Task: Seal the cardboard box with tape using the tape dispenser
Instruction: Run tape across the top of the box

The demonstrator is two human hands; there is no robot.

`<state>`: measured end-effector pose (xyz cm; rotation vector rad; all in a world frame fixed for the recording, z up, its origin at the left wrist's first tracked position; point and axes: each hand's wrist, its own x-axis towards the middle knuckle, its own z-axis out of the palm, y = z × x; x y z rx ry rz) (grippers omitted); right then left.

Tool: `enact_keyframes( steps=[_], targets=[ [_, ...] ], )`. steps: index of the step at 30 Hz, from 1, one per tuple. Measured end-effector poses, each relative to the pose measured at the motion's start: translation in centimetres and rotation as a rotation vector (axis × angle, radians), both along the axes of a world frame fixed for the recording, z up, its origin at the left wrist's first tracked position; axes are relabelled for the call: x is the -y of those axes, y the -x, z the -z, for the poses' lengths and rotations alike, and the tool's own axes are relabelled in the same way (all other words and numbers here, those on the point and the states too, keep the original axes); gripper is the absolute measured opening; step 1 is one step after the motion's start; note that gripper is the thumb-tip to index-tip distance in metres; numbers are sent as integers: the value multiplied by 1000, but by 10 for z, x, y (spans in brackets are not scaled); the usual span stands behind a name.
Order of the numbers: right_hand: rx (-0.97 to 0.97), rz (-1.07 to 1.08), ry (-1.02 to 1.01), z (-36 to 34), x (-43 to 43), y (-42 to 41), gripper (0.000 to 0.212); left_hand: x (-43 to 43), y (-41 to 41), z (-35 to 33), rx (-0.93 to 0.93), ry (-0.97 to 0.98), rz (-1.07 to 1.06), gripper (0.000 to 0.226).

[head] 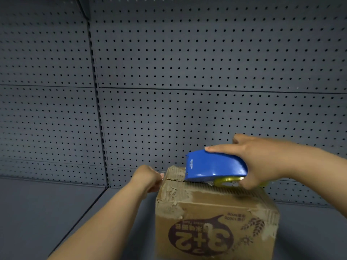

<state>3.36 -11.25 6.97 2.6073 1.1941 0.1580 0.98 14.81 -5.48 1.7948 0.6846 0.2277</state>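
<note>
A worn brown cardboard box with a dark upside-down print on its near side stands on the grey shelf. Its top flaps are closed and the paper skin is torn along the left edge. A blue tape dispenser with a yellowish tape roll rests on the box top, its front end at the far left part of the top seam. My right hand grips the dispenser from the right, index finger stretched along its top. My left hand presses against the box's upper left corner, fingers curled onto the edge.
A grey pegboard wall rises right behind the box. The grey shelf surface extends to the left and in front. A vertical slotted post divides the wall panels.
</note>
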Motion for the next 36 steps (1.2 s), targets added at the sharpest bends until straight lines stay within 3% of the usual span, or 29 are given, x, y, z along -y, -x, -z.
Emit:
enact_keyframes(
  steps=[4,6,8,9,11,12,13,15,17,22,28,36],
  targets=[
    [-8,9,-6,1,-4,-3,95,11,0,6,-47,-121,-23,40],
    [-14,14,-5,1,-5,-6,95,17,1,9,-17,-30,-4,25],
    [-42,21,-10,-1,-7,-9,95,21,2,13,-39,83,13,36],
    [-60,21,-13,-2,-7,-10,95,21,2,12,-81,36,31,38],
    [-92,19,-16,-4,-8,-13,95,13,2,9,-247,-253,31,48],
    [-107,19,-17,-5,-8,-14,95,8,2,5,-330,-496,20,57],
    [-122,19,-16,-6,-9,-16,96,8,4,-3,-310,-671,19,61],
    [-155,17,-18,-9,-11,-18,96,15,3,-19,-141,-783,97,55],
    [-196,6,-34,-12,-12,-21,92,31,0,-27,-79,-731,257,52],
    [-228,-34,-27,-16,-17,-27,79,47,-9,-10,-197,-759,506,51],
    [-258,-147,-165,1,-11,-38,80,51,-5,-8,-268,-811,504,51],
    [-267,-90,-87,1,4,-41,89,37,-22,13,-272,-826,476,53]
  ],
)
